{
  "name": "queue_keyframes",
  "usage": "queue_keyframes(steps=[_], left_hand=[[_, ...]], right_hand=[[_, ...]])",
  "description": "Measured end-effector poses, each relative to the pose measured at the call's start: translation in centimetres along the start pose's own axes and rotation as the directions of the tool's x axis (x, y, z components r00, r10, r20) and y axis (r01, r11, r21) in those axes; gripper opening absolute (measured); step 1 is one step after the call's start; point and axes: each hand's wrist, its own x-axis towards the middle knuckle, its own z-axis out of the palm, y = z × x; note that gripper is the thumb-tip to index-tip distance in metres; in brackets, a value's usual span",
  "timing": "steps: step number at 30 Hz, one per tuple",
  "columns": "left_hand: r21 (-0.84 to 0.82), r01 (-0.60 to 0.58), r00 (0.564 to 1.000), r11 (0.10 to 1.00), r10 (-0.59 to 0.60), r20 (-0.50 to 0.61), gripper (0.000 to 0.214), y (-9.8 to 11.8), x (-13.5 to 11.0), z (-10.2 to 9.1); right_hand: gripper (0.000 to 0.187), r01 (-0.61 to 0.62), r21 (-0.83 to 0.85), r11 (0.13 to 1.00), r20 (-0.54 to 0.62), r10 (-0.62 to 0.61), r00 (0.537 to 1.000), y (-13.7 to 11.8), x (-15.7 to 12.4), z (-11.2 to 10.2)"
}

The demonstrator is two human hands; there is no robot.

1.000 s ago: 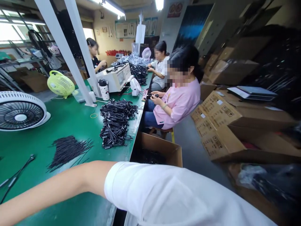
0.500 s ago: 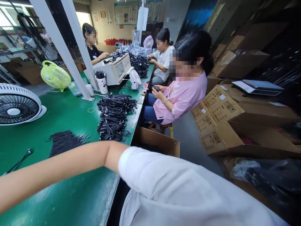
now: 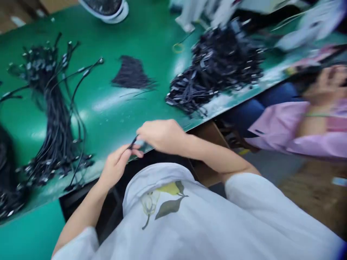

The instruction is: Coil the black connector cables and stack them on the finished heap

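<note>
My left hand and my right hand meet at the near edge of the green table. Both pinch a thin black cable piece held between them. My right hand's fingers are curled over it, and my left thumb and fingers close on its lower end. To the left lies a long bundle of black cables with plugs. A small fan-shaped heap of thin black ties lies beyond my hands.
A big pile of coiled black cables sits at the right of the table. A white fan base stands at the far edge. A person in a pink top sits to the right. A cardboard box stands under the table edge.
The view has swung down from the room to the table in front of me. My right arm, stretched across to the left before, is now bent with its hand meeting my left hand on the cable piece.
</note>
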Motion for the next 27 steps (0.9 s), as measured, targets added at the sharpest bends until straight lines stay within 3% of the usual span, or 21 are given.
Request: queue_keyframes(steps=[2,4,7,10,14,21,24,27], left_hand=[[-0.257,0.088,0.996,0.962,-0.082,0.032,0.037,-0.8,-1.2,-0.3],[-0.499,0.159,0.987,0.852,-0.127,0.098,0.037,-1.1,-1.1,-0.4],[-0.65,0.207,0.978,0.732,-0.16,0.132,0.031,-1.0,-0.5,-1.0],[-0.757,0.135,0.983,0.639,-0.18,0.024,0.027,-0.7,-0.7,-2.2],[-0.781,0.024,0.966,0.624,-0.216,-0.144,0.022,-0.7,-1.3,-3.6],[-0.795,0.103,0.97,0.598,-0.236,-0.052,0.021,-1.2,-0.8,-3.5],[-0.823,0.083,0.963,0.561,-0.258,-0.08,0.019,-0.9,-0.7,-3.6],[-0.864,-0.019,0.946,0.502,-0.27,-0.177,0.023,-0.5,-0.7,-4.3]], right_hand=[[0.046,-0.113,-0.011,0.994,-0.028,0.112,0.993,2.4,0.1,0.3],[0.047,-0.167,0.009,0.986,-0.038,0.167,0.985,4.5,-0.2,0.3],[0.04,-0.137,0.115,0.984,-0.032,0.141,0.989,6.7,-1.4,0.4],[0.035,-0.115,0.238,0.964,-0.01,0.121,0.993,8.0,-2.6,1.6],[0.034,-0.155,0.331,0.931,-0.026,0.174,0.984,8.7,-3.6,3.3],[0.03,-0.154,0.288,0.945,-0.13,0.198,0.972,9.0,-3.6,3.4],[0.03,-0.163,0.279,0.946,-0.108,0.199,0.974,9.6,-3.6,3.4],[0.034,-0.156,0.267,0.951,-0.085,0.184,0.979,10.2,-4.2,3.4]])
